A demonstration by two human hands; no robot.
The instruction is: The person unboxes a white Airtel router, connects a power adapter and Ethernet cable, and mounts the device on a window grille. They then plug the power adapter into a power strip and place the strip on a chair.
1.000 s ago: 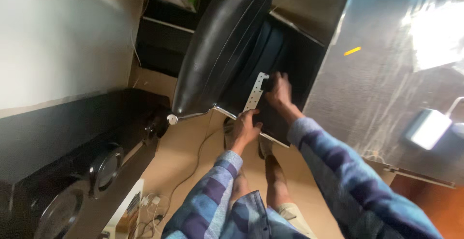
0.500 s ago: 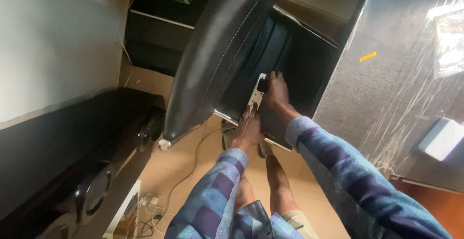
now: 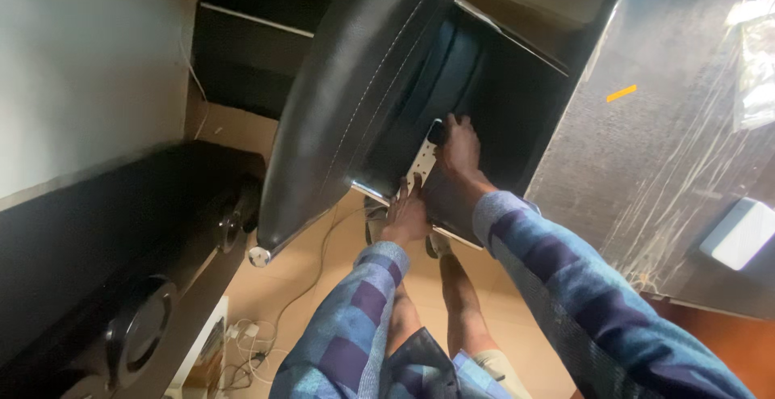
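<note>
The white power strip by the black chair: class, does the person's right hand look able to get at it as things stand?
Probably yes. The right hand already rests on the upper end of the white power strip, with nothing between them, while the left hand is at its lower end beside the black chair.

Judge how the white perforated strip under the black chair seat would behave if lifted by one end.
The white strip looks like flat punched metal, so probably stiff, not floppy. It is thin and narrow, likely light. The left hand and right hand press it against the chair seat; its smooth face may slide.
</note>
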